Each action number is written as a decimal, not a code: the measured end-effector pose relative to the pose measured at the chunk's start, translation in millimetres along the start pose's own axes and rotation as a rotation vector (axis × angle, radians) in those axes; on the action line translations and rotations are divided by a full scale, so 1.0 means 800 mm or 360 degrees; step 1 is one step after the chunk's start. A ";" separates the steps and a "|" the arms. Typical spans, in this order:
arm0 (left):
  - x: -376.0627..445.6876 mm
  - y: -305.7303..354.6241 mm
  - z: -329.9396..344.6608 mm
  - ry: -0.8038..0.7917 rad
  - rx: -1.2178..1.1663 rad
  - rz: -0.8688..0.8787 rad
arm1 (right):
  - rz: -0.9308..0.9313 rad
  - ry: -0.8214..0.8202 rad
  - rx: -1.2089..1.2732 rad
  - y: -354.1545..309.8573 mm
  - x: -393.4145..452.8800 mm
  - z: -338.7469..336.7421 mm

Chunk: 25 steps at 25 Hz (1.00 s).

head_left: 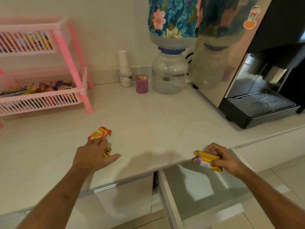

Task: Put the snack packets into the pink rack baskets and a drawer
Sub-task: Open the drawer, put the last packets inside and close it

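The right hand (pixel 226 160) holds a yellow-and-purple snack packet (pixel 207 160) in a curled grip over the open drawer (pixel 203 192), at about 4 o'clock in the view; the packet's long axis runs from 10 to 4 o'clock, its lower end pointing down toward the drawer. The left hand (pixel 93 156) lies on the bench (pixel 148 123) with fingers spread and straight, gripping nothing. Its fingertips touch an orange-red snack packet (pixel 99 133) lying flat, long axis roughly 8 to 2 o'clock. A second, smaller yellow-purple packet (pixel 107 152) is mostly hidden under that hand, so which way it points cannot be told.

That makes three loose packets. At 10 o'clock stands the pink rack (pixel 72 63), cut off by the left edge, with two baskets in view; the lower basket (pixel 41 100) holds a heap of packets too blurred to count, and the upper basket (pixel 28 42) shows more through its slats. The inside of the drawer is washed by reflections, and any contents are hard to make out.
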<state>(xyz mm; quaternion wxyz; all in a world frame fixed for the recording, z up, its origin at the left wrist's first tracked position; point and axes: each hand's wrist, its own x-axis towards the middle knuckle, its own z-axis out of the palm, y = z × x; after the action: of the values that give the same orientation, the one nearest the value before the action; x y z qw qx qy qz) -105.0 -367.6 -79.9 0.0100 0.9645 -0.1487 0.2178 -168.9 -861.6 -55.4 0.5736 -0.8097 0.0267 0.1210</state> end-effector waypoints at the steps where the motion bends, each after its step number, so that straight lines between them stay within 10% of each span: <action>1: 0.006 0.010 0.001 0.0002 -0.0010 0.0001 | 0.0123 -0.0012 0.0016 0.011 -0.004 -0.014; 9: 0.050 0.077 0.020 0.0004 0.0009 0.0104 | 0.1082 -0.0189 -0.0811 0.130 0.044 -0.006; 15: 0.063 0.089 0.029 -0.0041 0.0016 0.0107 | 0.0908 0.0031 -0.1181 0.180 0.080 0.047; 25: 0.099 0.158 -0.004 -0.0292 -0.0589 -0.0345 | 0.0709 -0.0600 -0.1730 0.089 0.100 0.048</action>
<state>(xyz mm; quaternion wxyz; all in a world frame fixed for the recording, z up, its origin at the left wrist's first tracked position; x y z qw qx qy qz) -75.0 -510.7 -49.5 0.1966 0.9723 -0.0820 0.0960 -110.3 -842.5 -150.8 0.0347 -0.9258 0.0279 0.3754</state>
